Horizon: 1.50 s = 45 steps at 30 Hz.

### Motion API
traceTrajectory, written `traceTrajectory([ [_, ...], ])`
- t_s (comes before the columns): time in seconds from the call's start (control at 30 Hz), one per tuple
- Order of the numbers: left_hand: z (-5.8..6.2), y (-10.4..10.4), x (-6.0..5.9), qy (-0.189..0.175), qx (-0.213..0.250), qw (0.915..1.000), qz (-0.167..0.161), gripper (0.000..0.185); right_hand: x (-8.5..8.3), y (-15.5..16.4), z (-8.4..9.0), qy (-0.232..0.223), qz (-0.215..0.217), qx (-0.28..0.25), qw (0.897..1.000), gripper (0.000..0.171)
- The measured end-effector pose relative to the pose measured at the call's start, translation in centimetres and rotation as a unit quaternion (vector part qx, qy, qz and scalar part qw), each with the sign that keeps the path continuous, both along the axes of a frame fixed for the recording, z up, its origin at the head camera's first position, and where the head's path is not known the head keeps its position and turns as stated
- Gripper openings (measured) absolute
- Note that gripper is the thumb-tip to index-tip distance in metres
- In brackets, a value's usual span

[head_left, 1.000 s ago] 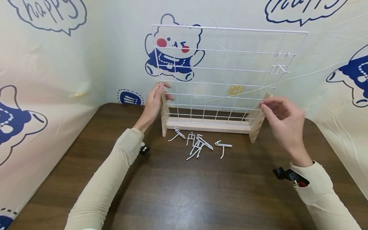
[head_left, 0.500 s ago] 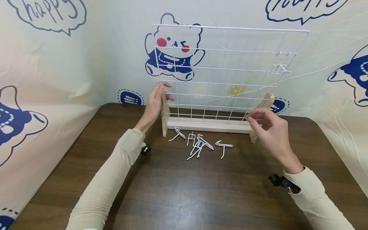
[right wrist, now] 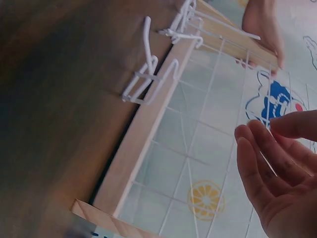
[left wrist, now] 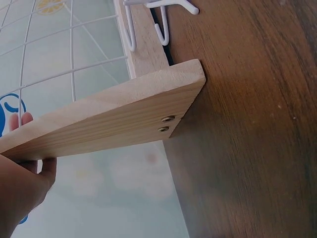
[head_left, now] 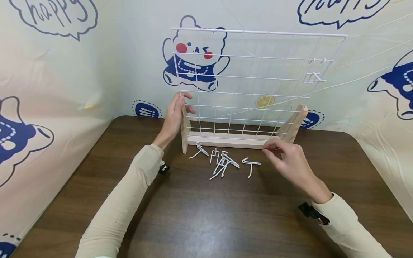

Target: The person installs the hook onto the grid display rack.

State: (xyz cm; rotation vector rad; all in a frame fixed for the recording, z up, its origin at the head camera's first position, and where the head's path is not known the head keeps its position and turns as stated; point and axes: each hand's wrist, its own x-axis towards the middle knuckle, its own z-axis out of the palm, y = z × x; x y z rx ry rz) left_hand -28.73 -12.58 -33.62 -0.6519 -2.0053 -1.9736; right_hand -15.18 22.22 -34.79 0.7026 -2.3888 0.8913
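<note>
Left hand (head_left: 174,114) grips the rack's (head_left: 255,86) left wooden post (head_left: 184,129), steadying it upright. Right hand (head_left: 287,163), loosely curled and empty, hovers beside the loose hooks (head_left: 222,163) mid-table (head_left: 206,215).

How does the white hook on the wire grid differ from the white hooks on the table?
The hook on the grid hangs high at the upper right of the wire grid; the loose hooks lie flat on the table before the wooden base. The mounted hook is alone; the loose hooks lie scattered, some overlapping. The right hand is close to the loose hooks, far from the mounted one. All are thin white wire.
</note>
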Motion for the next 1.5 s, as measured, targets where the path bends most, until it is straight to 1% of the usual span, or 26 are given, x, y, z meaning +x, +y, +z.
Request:
traceTrajectory([
  [0.07, -0.6, -0.1, -0.6, 0.000, 0.002, 1.0000, 0.001, 0.038, 0.1, -0.2, -0.3, -0.014, 0.011, 0.012, 1.000, 0.017],
  [0.17, -1.0, -0.2, -0.9, 0.004, 0.002, 1.0000, 0.005, 0.038, 0.3, -0.5, -0.9, -0.039, 0.023, 0.026, 0.999, 0.014],
  [0.37, -1.1, -0.1, -0.9, 0.011, 0.000, 0.9999, 0.012, 0.037, 0.4, -1.0, -2.0, -0.085, 0.040, 0.068, 0.993, 0.009],
  [0.47, -1.1, -0.1, -0.9, 0.010, 0.000, 0.9999, 0.013, 0.036, 0.5, -1.3, -2.4, -0.109, 0.039, 0.102, 0.988, 0.009],
  [0.57, -1.1, 0.0, -0.8, 0.012, 0.000, 0.9998, 0.016, 0.034, 0.6, -1.6, -2.8, -0.132, 0.042, 0.139, 0.981, 0.012],
  [0.7, -1.1, 0.0, -0.8, 0.013, 0.001, 0.9998, 0.018, 0.034, 0.5, -1.9, -3.4, -0.141, 0.058, 0.181, 0.972, 0.017],
  [0.8, -1.1, -0.1, -0.8, 0.008, -0.001, 0.9998, 0.018, 0.035, 0.5, -2.2, -3.8, -0.126, 0.059, 0.211, 0.967, 0.019],
  [0.87, -1.2, -0.2, -0.8, 0.006, -0.002, 0.9998, 0.019, 0.036, 0.5, -2.5, -4.1, -0.106, 0.053, 0.242, 0.963, 0.022],
  [0.93, -1.2, -0.2, -0.8, 0.003, -0.001, 0.9998, 0.020, 0.037, 0.4, -2.9, -4.3, -0.083, 0.044, 0.279, 0.956, 0.023],
  [1.03, -1.0, -0.2, -0.7, 0.001, -0.001, 0.9998, 0.021, 0.038, 0.3, -3.5, -4.6, -0.042, 0.032, 0.332, 0.942, 0.021],
  [1.1, -0.7, -0.1, -0.4, -0.001, -0.001, 0.9998, 0.020, 0.038, 0.2, -3.8, -4.8, -0.015, 0.027, 0.357, 0.933, 0.019],
  [1.23, 0.4, 0.3, 0.8, -0.003, -0.004, 0.9998, 0.020, 0.037, 0.0, -4.2, -5.0, 0.030, 0.022, 0.386, 0.922, 0.017],
  [1.33, 1.1, 0.5, 1.5, -0.004, -0.007, 0.9997, 0.022, 0.035, 0.0, -4.2, -5.0, 0.042, 0.024, 0.391, 0.919, 0.020],
  [1.5, 1.2, 0.5, 1.7, 0.000, -0.007, 0.9997, 0.024, 0.036, -0.2, -4.1, -4.8, 0.059, 0.033, 0.389, 0.919, 0.020],
])
